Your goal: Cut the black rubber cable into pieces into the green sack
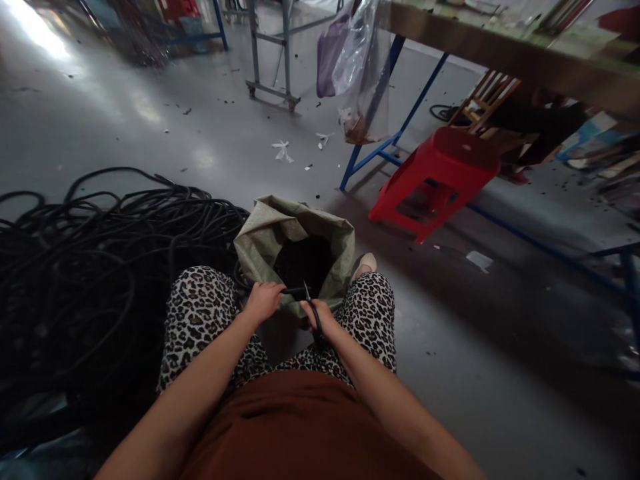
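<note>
My left hand is closed around a black rubber cord, whose end sticks out to the right over the sack. In my right hand is a pair of black-handled scissors, blades pointing up and away from me at the cord's end. Whether the blades touch the cord I cannot tell. Below both hands an open, pale green woven sack stands between my knees, with a dark mass of black material inside.
A large heap of black cord covers the floor at left. To the right are a red plastic stool and a table with blue legs and a hanging clear plastic bag. A grey wheeled rack stands farther off. Another person sits beyond the stool.
</note>
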Motion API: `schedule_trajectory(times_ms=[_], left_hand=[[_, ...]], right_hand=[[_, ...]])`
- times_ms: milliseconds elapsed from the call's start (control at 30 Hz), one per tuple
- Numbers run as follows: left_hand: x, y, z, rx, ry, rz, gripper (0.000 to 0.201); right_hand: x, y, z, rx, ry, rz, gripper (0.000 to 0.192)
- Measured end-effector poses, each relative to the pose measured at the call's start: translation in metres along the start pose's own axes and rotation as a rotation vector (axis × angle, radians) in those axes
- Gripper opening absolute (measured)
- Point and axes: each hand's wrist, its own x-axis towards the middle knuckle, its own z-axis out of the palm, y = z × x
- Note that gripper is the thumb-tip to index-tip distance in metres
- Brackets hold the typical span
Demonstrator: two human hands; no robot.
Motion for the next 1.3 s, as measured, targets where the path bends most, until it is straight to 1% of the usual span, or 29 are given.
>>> schedule_trajectory(times_ms=[200,333,467,567,667,867,1100,1300], left_hand=[[0.0,-0.002,0.002,0.029,-0.02,-0.025,0.024],[0.0,-0.001,0.002,0.054,-0.03,-0.053,0.024],[0.001,0.001,-0.001,0.073,-0.018,-0.076,0.026],[0.001,0.002,-0.004,0.07,0.003,-0.098,0.027],[0.002,0.002,-0.006,0.063,0.013,-0.108,0.028],[0.0,0.003,-0.005,0.067,0.028,-0.07,0.028],[-0.002,0.006,-0.001,0.029,0.028,-0.003,0.028],[-0.002,0.006,-0.002,0.008,0.02,0.011,0.027]], right_hand=[[0.0,0.0,-0.001,-0.082,-0.029,0.008,0.024],[0.004,0.007,0.0,-0.024,-0.031,0.006,0.024],[0.005,0.009,0.002,0.033,-0.02,0.044,0.025],[0.001,0.005,0.0,0.053,-0.058,0.058,0.03],[-0.003,0.001,-0.001,0.059,-0.12,0.032,0.036],[-0.002,0.004,0.001,0.053,-0.186,0.022,0.043],[0.006,0.011,0.005,0.083,-0.175,0.021,0.04],[0.001,0.006,0.002,0.104,-0.18,0.049,0.043]])
